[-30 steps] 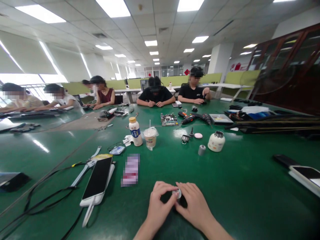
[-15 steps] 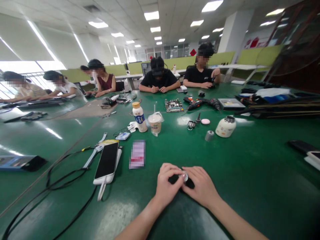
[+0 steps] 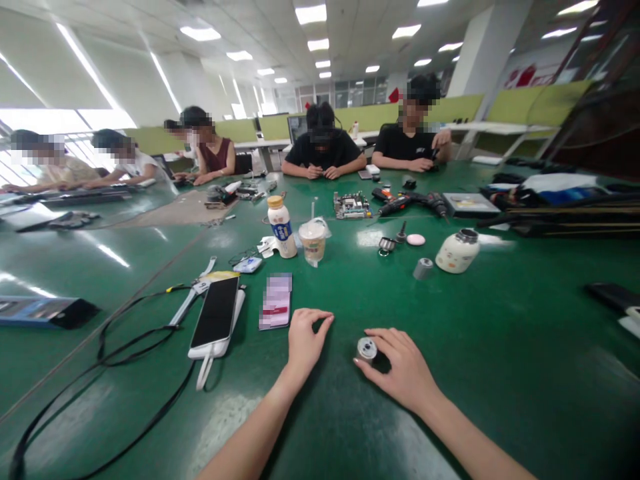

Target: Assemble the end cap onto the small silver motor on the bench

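Note:
My right hand (image 3: 403, 367) curves round a small silver metal cylinder (image 3: 367, 349), thumb on the near side and index finger on the far side. Dark holes mark its round top face, and it appears to stand on the green table (image 3: 340, 427). To the left, my left hand (image 3: 307, 337) hovers over the table, apart from the cylinder. Its thumb and index fingertips meet in a pinch; whether anything tiny is between them cannot be made out. Beyond my right hand lie a grey metal cylinder (image 3: 423, 269) and an uncapped cream bottle (image 3: 457, 251).
A lit phone (image 3: 276, 303) and a black-screened phone (image 3: 216, 312) with cables lie left. Farther off stand a milk bottle (image 3: 282, 228) and plastic cup (image 3: 313, 242), beside a circuit board (image 3: 352, 205) and power drill (image 3: 430, 204). Several people sit across the table.
My left hand has come off the metal cylinder and moved left, fingertips still pinched. The right hand stays at the cylinder, whose top now shows. The view has shifted slightly.

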Motion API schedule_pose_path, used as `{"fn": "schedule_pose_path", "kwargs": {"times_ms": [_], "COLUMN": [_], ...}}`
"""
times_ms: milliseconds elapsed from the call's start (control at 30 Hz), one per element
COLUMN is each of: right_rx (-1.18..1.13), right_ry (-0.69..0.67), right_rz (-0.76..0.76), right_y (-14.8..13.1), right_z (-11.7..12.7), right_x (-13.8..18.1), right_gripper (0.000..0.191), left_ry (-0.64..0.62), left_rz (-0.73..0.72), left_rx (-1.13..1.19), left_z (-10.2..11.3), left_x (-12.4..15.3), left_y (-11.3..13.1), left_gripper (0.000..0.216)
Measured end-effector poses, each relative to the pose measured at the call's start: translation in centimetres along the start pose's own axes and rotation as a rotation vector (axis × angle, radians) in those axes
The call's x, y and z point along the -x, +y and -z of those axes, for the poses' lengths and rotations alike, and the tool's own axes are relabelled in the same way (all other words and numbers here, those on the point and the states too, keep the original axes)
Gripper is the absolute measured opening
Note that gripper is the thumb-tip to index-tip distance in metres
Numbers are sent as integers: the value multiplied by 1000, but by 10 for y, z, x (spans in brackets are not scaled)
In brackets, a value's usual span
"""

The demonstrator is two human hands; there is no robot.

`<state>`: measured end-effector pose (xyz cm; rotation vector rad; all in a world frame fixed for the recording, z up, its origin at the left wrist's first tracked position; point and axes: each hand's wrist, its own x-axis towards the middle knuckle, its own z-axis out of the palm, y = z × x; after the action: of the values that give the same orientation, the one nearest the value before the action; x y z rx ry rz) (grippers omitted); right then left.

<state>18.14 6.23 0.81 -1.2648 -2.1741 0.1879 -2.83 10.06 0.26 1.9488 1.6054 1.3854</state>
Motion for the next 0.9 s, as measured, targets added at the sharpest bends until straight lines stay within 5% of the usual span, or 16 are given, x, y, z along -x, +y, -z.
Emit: {"fn": "schedule_pose_path", "kwargs": {"times_ms": [500, 733, 900], "right_rx": [-56, -62, -32], "right_ry": [-5, 18, 6], "right_rz": [-45, -30, -4], "right_y": [-1, -1, -2], "right_z": [1, -1, 1], "right_x": [0, 0, 0], "right_gripper": [19, 21, 24], "left_ry": [15, 87, 84], "left_rz": [14, -1, -170], "left_rx": [-67, 406, 410], "left_z": [-3, -17, -21], "left_x": [3, 21, 33], "left_y": [-1, 35, 45], "left_gripper": [10, 14, 22]}}
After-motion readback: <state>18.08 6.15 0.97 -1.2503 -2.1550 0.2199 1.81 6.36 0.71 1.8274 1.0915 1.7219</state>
